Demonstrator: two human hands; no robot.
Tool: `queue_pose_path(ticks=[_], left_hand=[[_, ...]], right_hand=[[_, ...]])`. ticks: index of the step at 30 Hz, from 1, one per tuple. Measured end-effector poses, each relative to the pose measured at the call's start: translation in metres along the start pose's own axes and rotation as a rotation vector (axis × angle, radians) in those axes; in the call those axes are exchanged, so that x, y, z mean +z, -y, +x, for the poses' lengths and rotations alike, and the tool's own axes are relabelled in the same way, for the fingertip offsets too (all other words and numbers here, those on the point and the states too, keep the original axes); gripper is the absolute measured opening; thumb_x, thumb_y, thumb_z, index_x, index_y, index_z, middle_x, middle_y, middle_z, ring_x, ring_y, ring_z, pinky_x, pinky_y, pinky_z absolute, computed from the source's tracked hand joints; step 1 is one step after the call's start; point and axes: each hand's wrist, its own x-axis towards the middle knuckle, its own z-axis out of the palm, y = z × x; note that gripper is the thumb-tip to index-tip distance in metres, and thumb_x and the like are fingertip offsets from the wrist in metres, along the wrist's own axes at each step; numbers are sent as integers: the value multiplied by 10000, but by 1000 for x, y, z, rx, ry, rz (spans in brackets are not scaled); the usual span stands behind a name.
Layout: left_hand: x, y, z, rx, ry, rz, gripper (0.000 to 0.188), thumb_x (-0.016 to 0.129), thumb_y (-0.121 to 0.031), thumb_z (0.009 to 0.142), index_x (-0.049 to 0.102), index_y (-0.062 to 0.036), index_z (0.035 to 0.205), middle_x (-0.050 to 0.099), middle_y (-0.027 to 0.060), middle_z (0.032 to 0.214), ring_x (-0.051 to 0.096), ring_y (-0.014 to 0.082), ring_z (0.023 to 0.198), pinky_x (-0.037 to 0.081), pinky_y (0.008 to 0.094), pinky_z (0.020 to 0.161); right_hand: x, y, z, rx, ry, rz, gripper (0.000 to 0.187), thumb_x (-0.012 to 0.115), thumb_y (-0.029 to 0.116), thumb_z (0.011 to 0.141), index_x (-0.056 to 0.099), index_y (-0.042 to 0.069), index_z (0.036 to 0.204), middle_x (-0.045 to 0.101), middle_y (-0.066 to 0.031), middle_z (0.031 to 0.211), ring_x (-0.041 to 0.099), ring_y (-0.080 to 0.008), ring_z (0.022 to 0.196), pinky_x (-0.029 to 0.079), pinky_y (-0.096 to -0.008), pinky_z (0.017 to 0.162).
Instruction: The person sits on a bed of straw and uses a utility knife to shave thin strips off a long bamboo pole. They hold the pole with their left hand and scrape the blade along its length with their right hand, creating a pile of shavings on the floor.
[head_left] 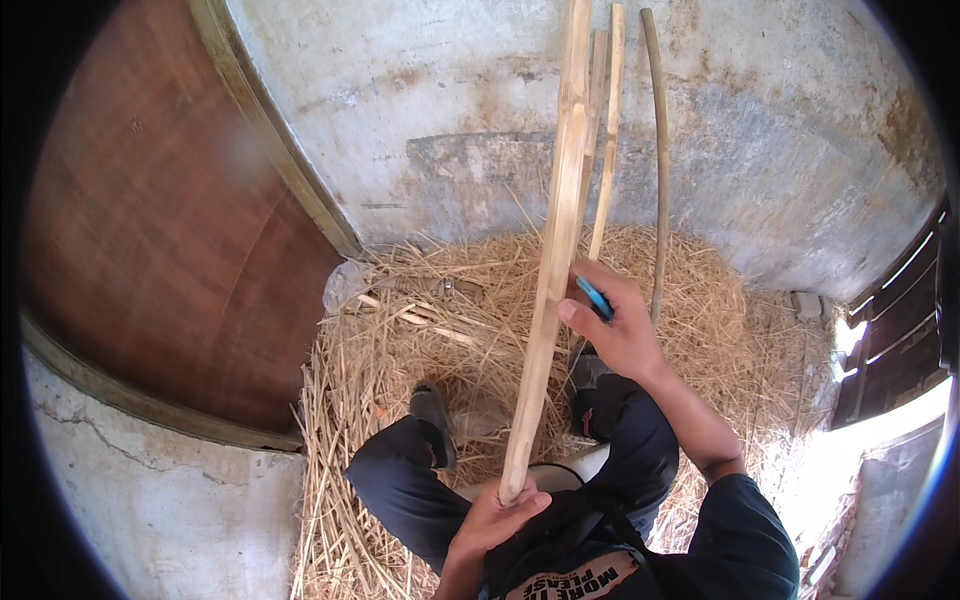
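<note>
While a reddish-brown wooden door [170, 240] fills the left side and a cracked grey concrete wall [480, 110] rises behind, a bed of dry yellow straw [400, 330] covers the ground from the door's foot across to the right. Over the straw's near edge the left hand [495, 520] is clenched around the lower end of a long pale split bamboo pole [555, 230], which rises steeply, tilted slightly right, to the top of the view. Just right of it, two thinner bamboo sticks [607, 130] and a darker curved stick [660, 150] lean against the wall, their feet in the straw. Beside the pole's middle, the right hand [615, 325] pinches a small blue tool [594, 298], its thumb touching the pole. Below, dark-trousered knees [400, 470] bend over the straw.
</note>
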Motion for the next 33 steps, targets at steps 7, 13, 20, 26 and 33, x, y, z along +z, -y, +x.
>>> queue_pose_path(ticks=[7,13,20,26,33], left_hand=[[0,-46,10,220,-211,313,361,851,8,893,511,-112,898,427,-75,732,402,19,681,337,219,597],[9,-69,28,274,-301,388,395,957,-167,847,592,-50,944,385,-59,678,382,40,633,320,243,561],[19,-74,38,318,-306,279,463,956,-151,847,675,4,1181,486,-56,699,410,31,646,356,224,581],[23,-63,43,381,-360,173,419,951,-133,851,684,7,1141,551,-31,705,469,31,662,440,233,607],[26,-79,38,344,-404,338,367,950,-154,847,673,-9,1038,553,-17,670,489,43,641,464,259,594]], right_hand=[[20,-1,-38,-263,-47,-110,326,705,132,1016,663,-2,1311,668,-166,1024,705,-365,932,549,-390,781],[41,-10,-55,-616,177,-260,351,798,272,946,677,83,1217,665,-104,920,687,-346,801,554,-419,681],[42,-12,-59,-645,226,-309,379,824,300,904,685,92,1189,678,-54,880,702,-279,741,557,-394,633],[42,-14,-63,-663,244,-365,384,819,297,897,688,93,1194,705,-49,919,749,-258,819,599,-364,666],[43,-10,-62,-716,208,-437,425,815,278,850,695,99,1216,691,-29,914,744,-217,804,594,-340,646]])
